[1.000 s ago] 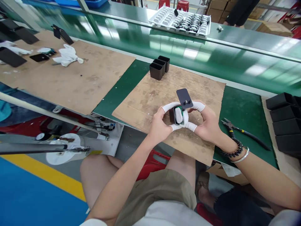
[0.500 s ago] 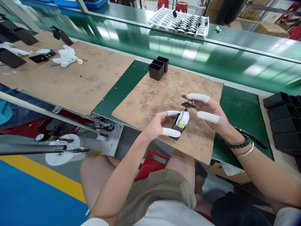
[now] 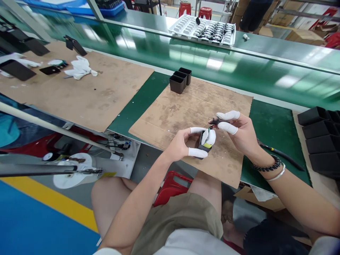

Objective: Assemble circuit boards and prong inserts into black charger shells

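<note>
My left hand grips a small black plastic box at its sides, with white covers on thumb and finger. Out of the box's open top stick a round white part and a yellow piece. Above it, my right hand pinches a small black plate between covered thumb and finger. Wires seem to run from this plate down to the parts in the box. Both hands are over a stained cardboard sheet.
Three open black boxes stand at the sheet's far edge. Black-handled pliers lie right of my right wrist, near stacked black boxes. A white tray of parts is across the green bench. White cloth lies on the left cardboard.
My right hand has closed its thumb and finger on the small black plate, which was by its spread fingers before. The left hand keeps hold of the box.
</note>
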`<state>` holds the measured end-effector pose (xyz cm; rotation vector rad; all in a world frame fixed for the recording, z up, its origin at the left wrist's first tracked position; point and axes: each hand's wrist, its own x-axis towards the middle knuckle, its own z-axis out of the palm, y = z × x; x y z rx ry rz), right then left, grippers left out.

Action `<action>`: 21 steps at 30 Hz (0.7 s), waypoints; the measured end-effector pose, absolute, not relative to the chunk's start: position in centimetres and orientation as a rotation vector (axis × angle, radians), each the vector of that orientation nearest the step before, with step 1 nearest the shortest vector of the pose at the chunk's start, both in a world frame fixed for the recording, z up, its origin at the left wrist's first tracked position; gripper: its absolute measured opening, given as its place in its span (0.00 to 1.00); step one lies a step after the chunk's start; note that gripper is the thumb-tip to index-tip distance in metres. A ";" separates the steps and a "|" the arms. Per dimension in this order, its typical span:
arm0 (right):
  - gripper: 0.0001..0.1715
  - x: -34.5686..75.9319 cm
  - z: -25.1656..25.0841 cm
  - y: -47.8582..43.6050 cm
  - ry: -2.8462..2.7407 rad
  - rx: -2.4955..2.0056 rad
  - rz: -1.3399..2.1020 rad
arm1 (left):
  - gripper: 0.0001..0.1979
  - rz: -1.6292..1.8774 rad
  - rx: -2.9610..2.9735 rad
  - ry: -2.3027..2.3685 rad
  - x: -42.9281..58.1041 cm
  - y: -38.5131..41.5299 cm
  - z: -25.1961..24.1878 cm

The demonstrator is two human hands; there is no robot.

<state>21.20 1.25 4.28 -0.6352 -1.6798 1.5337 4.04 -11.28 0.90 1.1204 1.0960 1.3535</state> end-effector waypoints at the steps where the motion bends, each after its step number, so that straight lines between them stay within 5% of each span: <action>1: 0.17 21.2 4.3 1.2 -1.693 -0.658 1.490 | 0.36 1.401 1.139 1.207 4.5 -11.4 0.8; 10: 0.08 21.3 4.8 -1.3 -1.823 -0.694 1.254 | 0.30 1.706 1.631 2.072 7.4 -11.8 -0.6; 21: 0.06 20.4 3.8 -3.5 -2.154 -0.571 0.706 | 0.30 1.726 1.673 2.188 7.4 -11.8 -1.8</action>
